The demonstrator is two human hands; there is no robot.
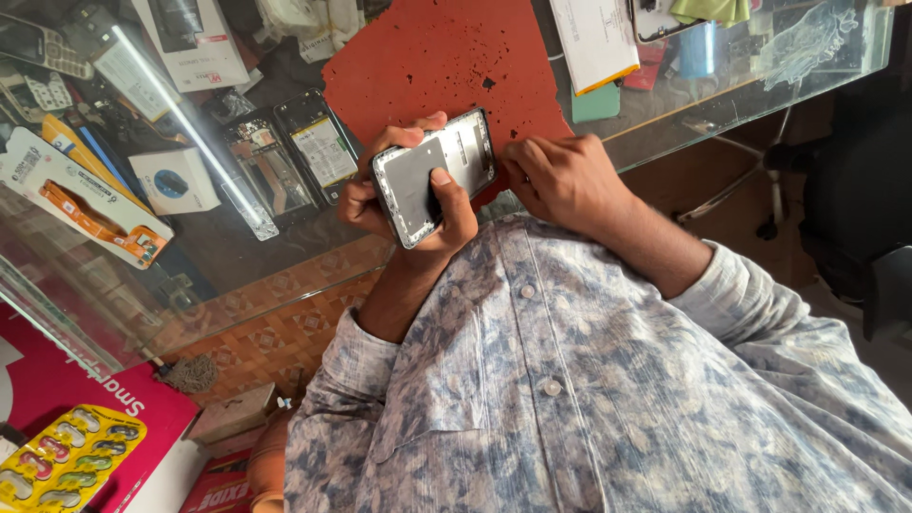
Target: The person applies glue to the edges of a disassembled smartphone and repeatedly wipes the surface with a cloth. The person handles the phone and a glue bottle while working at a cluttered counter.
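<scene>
My left hand [410, 211] grips a smartphone [432, 171] with its back cover off, showing a silvery grey inner frame. The thumb presses on the middle of the phone's back, and the fingers wrap around the far edge. My right hand [562, 179] is curled against the phone's right edge, fingertips touching the corner nearest it. The phone is held just above a worn red mat [446, 57] that lies on the glass counter [218, 237]. My patterned blue shirt fills the lower part of the view.
Two opened phones [294, 157] lie on the counter left of the mat, beside a small white box [176, 180] and an orange packaged item [85, 195]. Papers [594, 38] sit at the far side. A magenta box [66, 389] and a yellow blister pack [71, 456] are lower left.
</scene>
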